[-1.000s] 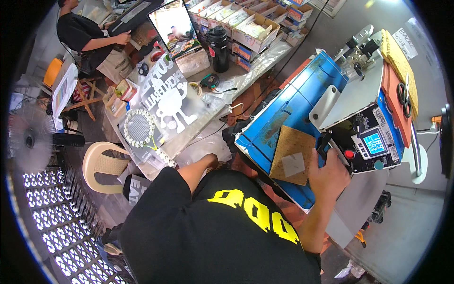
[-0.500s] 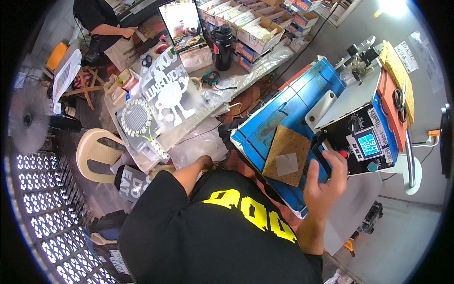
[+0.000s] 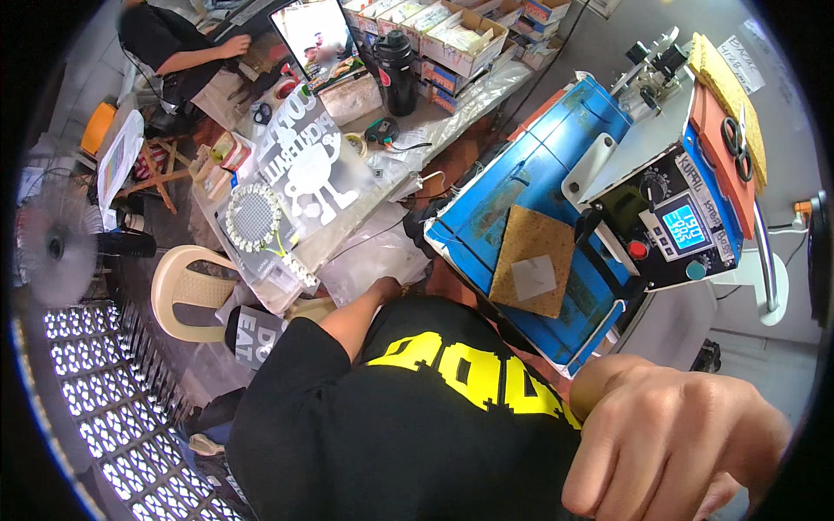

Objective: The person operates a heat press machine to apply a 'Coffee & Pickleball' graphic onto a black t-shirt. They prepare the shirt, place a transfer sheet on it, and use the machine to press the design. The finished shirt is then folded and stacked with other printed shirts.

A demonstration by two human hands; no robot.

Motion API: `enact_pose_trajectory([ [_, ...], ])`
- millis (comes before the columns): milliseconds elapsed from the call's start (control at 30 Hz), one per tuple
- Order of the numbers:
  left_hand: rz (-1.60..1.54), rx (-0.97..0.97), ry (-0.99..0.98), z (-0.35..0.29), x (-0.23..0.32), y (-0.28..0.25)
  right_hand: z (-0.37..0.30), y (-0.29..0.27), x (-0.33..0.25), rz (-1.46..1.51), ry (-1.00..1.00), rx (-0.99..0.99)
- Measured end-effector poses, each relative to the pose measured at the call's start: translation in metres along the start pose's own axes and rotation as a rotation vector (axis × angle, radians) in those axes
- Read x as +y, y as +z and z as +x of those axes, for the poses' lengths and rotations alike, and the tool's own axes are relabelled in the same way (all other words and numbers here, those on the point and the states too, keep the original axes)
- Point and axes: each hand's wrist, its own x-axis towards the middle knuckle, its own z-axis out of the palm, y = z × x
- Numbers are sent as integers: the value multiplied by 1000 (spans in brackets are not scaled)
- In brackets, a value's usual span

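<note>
My right hand [image 3: 678, 443] is raised close in the lower right, its fingers curled into a fist and nothing showing in them. At my waist, my left hand [image 3: 387, 289] shows only in part; its fingers are hidden. Right of my body stands a heat press with a blue lower bed [image 3: 556, 165] and a black control box [image 3: 669, 227] with a lit display. Its black handle [image 3: 599, 252] is apart from my hand. A brown board [image 3: 521, 234] lies on the bed, with a small whitish square sheet [image 3: 533, 278] on it.
A worktable [image 3: 339, 252] holds printed film [image 3: 313, 165], a round beaded item [image 3: 254, 217], a tablet [image 3: 317, 39], a black bottle [image 3: 397, 74] and boxes [image 3: 465, 39]. Scissors [image 3: 737, 148] hang by the press. A plastic chair [image 3: 178, 295] and a fan [image 3: 56, 247] stand left. Another person [image 3: 165, 43] sits behind.
My right hand has moved from beside the press handle down and toward me, its open fingers now curled. The view has shifted slightly. My left hand stays at my waist.
</note>
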Motion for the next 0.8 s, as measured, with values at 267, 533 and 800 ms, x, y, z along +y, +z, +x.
enact_pose_trajectory([
  [267, 523, -382, 308, -5, 4, -21, 8, -5, -6, 47, 58, -51],
  [533, 161, -328, 11, -10, 27, -40, 11, -2, -11, 121, 122, 80],
  [800, 185, -121, 171, 7, 41, -49, 20, 1, -12, 139, 168, 253],
])
